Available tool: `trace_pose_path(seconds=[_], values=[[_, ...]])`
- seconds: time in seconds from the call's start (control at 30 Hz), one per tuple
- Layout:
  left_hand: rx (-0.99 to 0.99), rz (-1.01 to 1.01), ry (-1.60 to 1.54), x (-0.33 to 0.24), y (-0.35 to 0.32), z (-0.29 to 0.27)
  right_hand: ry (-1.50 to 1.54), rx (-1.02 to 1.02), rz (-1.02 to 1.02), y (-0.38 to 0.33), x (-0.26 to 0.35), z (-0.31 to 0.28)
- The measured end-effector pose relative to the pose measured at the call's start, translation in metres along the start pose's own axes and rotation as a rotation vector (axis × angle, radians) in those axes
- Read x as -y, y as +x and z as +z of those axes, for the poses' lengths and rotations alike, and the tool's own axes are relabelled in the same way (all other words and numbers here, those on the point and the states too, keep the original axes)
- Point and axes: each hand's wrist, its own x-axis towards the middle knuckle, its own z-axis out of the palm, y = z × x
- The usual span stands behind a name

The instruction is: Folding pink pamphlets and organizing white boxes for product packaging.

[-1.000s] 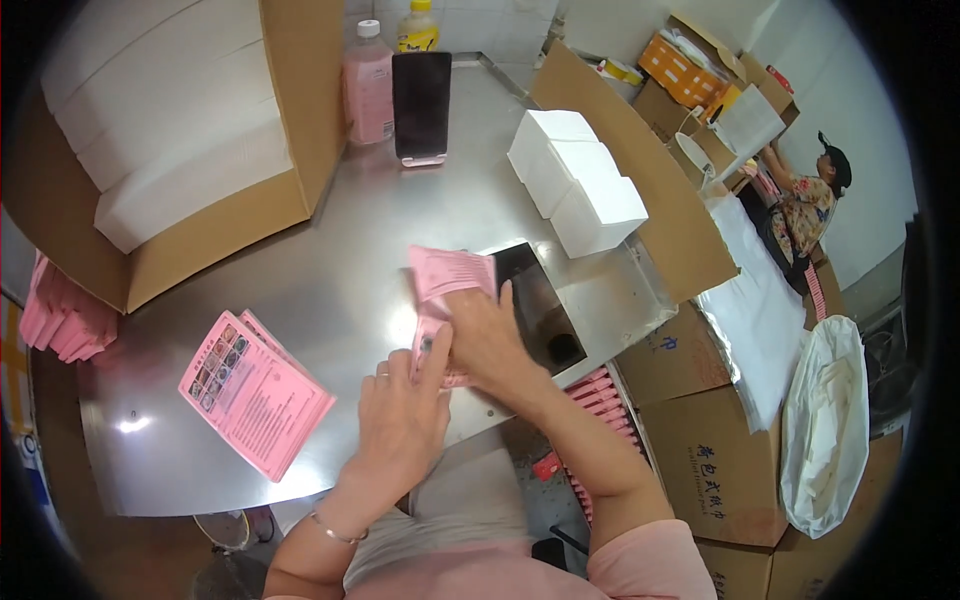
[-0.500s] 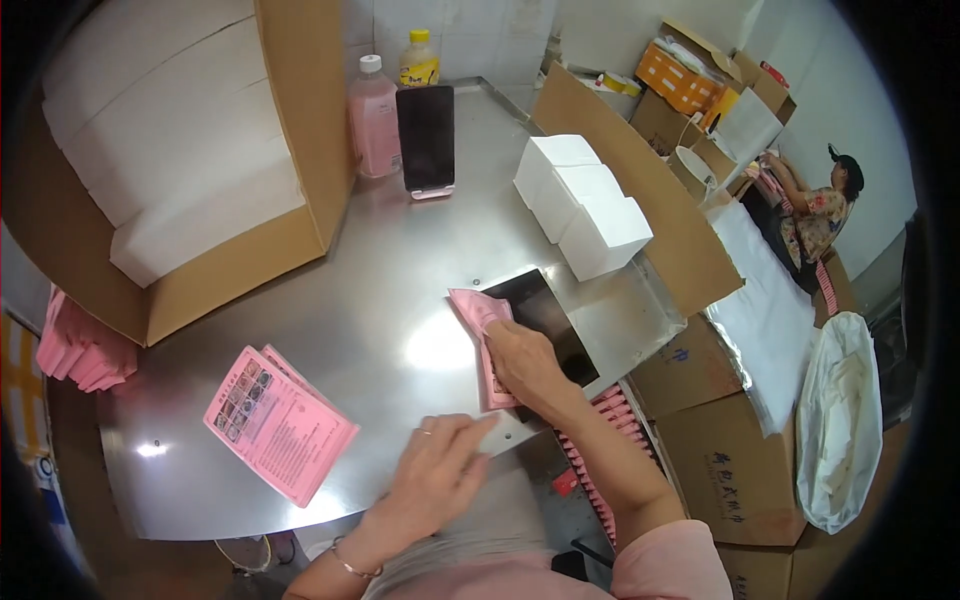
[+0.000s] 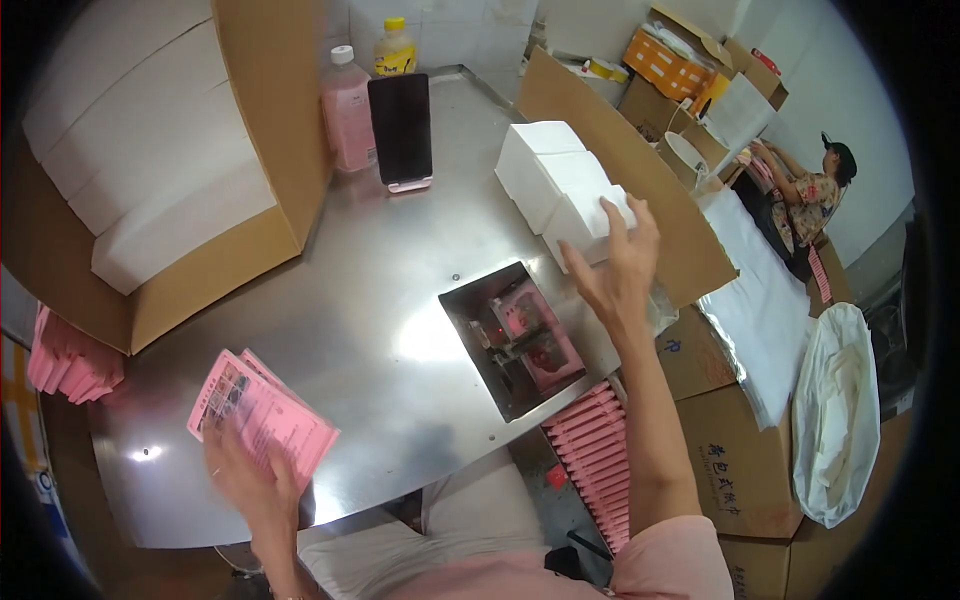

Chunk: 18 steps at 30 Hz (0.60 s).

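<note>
My left hand (image 3: 250, 475) lies over the lower left of a small pile of pink printed packets (image 3: 300, 425), fingers stretched and thumb apart. Away to the right, my right hand (image 3: 622, 265) is at the near end of a row of white folded tissue stacks (image 3: 545, 165). Its thumb and fingers are spread around the end stack; whether they press on it I cannot tell. Between the hands, a rectangular opening (image 3: 475, 350) in the metal table shows a pink packet (image 3: 550, 365) and dark mechanical parts inside.
A large carton (image 3: 285, 150) of white tissue stacks stands at the left. A phone on a stand (image 3: 402, 135) and two bottles are at the back. A cardboard panel (image 3: 640, 180) borders the tissue row. Pink packets (image 3: 595, 450) line up below the table edge. Another person sits far right.
The pink packet my right hand held over the opening is now down inside it. My right hand has moved up to the white stacks, my left hand left to the pink pile.
</note>
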Motion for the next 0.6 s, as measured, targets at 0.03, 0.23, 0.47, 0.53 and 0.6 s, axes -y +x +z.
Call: trace_pose_path(seconds=[0.03,0.23,0.47,0.53,0.6], values=[[0.001,0.010,-0.025,-0.009,0.003,0.004,0.073,0.045,0.033,-0.013,-0.030,0.025],[0.163,0.175,-0.141,-0.024,0.027,-0.002,0.050,0.296,0.127,-0.030,-0.019,0.006],[0.253,0.190,-0.079,-0.024,0.029,-0.019,-0.026,0.155,0.048,-0.020,-0.005,-0.020],[0.231,0.241,-0.019,-0.028,0.036,-0.021,-0.004,0.258,0.102,-0.015,-0.007,-0.017],[0.240,0.339,-0.267,-0.063,0.035,-0.025,0.074,0.278,0.150,-0.018,-0.017,-0.019]])
